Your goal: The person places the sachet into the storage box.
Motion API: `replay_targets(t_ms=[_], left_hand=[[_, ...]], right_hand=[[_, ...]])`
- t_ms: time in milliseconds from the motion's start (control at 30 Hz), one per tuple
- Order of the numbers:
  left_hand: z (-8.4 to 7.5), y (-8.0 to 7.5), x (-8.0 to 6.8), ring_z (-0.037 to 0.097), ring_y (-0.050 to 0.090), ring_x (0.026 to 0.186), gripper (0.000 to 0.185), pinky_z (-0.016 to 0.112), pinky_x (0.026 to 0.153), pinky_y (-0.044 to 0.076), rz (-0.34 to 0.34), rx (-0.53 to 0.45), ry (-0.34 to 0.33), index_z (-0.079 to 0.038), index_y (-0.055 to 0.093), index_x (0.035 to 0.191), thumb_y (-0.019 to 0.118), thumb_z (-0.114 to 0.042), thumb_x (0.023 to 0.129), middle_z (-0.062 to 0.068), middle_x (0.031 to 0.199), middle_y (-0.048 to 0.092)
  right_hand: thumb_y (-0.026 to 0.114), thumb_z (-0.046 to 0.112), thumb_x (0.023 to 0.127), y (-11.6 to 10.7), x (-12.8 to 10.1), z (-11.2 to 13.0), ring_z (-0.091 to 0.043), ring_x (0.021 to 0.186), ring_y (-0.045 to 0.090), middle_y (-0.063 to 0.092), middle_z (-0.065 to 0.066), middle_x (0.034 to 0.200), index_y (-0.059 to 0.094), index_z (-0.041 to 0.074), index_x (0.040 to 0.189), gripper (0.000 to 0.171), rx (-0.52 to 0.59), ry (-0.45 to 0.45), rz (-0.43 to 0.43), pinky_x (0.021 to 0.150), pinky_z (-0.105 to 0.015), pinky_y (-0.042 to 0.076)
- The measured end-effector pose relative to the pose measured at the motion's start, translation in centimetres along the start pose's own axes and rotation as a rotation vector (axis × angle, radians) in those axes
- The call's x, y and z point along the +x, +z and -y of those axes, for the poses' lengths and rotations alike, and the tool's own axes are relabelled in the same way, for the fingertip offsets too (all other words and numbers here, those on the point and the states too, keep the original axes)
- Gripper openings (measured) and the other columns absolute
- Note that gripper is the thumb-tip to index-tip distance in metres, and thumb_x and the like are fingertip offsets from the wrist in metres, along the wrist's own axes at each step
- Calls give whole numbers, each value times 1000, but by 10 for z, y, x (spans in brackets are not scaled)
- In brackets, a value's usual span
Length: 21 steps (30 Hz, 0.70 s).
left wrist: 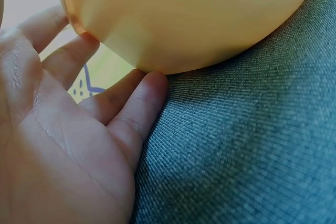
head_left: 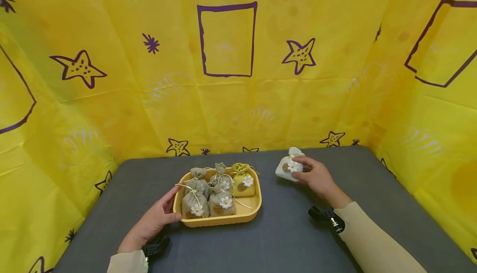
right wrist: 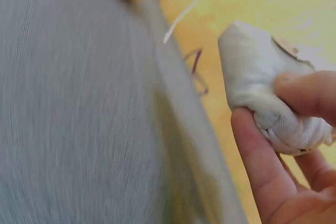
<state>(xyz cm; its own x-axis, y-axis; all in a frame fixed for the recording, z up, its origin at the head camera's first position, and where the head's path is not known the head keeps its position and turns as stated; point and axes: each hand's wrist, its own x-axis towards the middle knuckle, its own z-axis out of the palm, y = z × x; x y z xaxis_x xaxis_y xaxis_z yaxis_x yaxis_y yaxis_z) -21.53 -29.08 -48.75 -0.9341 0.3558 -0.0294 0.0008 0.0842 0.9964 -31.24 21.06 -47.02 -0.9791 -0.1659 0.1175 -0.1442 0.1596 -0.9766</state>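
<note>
My right hand (head_left: 314, 177) pinches a white drawstring sachet (head_left: 286, 167) between thumb and fingers, with a white flower and a round brown label on its front. In the right wrist view this sachet (right wrist: 247, 64) is raised off the table. At the left end of a yellow tray (head_left: 220, 222), my left hand (head_left: 156, 217) holds on, thumb at the near corner and fingers along the side. Left-hand fingertips (left wrist: 155, 80) rest against its smooth outer wall. Several grey sachets (head_left: 195, 202) stand upright in the tray, and one yellow sachet (head_left: 244, 186) stands at its back right.
A dark grey cloth covers the table (head_left: 290, 240). Yellow fabric walls (head_left: 227, 111) with purple starfish drawings rise around its back and sides. Thin drawstrings (head_left: 242, 203) trail from the sachets over the tray's front right part.
</note>
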Motion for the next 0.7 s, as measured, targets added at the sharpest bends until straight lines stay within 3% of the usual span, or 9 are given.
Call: replay_targets(t_ms=[200,467,700], left_hand=[[4,-1,0,35,8,147,92,16,100,35,-7,1,-5,-1,8,159,71,-15,94,20,164,4],[2,-1,-1,32,9,147,92,16,100,35,-16,1,-16,-2,8,159,72,-13,94,19,164,3],[3,0,1,32,10,147,92,16,100,34,-20,5,-16,-2,8,159,72,-14,94,18,164,4]], right_hand=[[74,-3,87,12,-10,24,-23,94,61,54,-24,124,59,-5,133,49,66,11,29,74,-34,56],[78,4,85,44,-21,59,-27,99,62,64,-9,116,73,7,119,34,-191,-117,112,76,-31,54],[75,-5,83,74,-25,72,-27,101,62,65,-5,109,74,6,113,32,-261,-203,154,86,-47,52]])
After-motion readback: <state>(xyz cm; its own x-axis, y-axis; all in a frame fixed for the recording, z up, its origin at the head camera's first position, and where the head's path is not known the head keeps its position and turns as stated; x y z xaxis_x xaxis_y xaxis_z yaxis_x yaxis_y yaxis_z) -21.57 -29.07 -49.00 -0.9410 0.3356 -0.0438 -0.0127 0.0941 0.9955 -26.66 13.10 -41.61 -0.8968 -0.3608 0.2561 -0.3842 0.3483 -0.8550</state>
